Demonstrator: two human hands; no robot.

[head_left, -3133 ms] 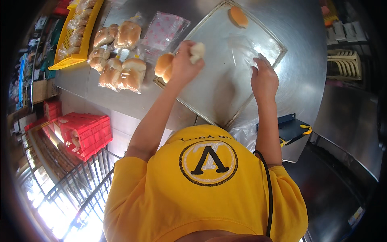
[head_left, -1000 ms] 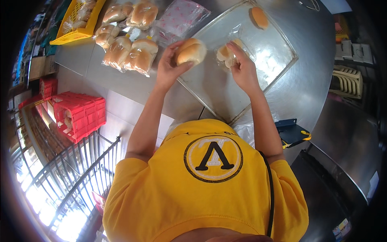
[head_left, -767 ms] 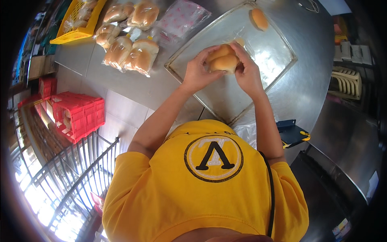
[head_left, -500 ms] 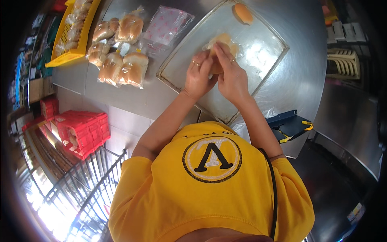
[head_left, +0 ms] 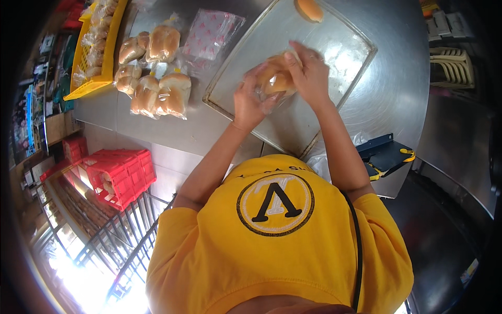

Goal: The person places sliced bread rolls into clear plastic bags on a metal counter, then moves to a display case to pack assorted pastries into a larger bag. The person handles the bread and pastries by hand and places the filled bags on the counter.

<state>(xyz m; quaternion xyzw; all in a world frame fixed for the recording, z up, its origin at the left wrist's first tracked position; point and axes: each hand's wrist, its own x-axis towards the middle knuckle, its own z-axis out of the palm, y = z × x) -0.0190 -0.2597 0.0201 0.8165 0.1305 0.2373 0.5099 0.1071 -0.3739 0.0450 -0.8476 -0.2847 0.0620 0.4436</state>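
Observation:
Between my hands, above the metal baking tray [head_left: 340, 57], is a clear plastic bag of bread rolls [head_left: 278, 82]. My left hand [head_left: 249, 102] is closed round the bag's left side, its thumb along the near edge. My right hand [head_left: 310, 73] grips the bag's right side, thumb on top; its fingertips are smeared by motion. How many rolls the bag holds I cannot tell. A single loose bun [head_left: 309, 10] lies at the tray's far edge.
Several bagged loaves [head_left: 174, 94] sit left of the tray, beside a pink-printed stack of plastic bags [head_left: 213, 34]. A yellow crate [head_left: 107, 57] of bagged bread stands far left. Near the table's right edge is a dark bag-sealing holder [head_left: 384, 156]. Red crates [head_left: 123, 175] stand lower left.
My hands have spread from close together to either side of the bag. The bag has turned and come a little nearer, showing more of the rolls. The view has shifted slightly.

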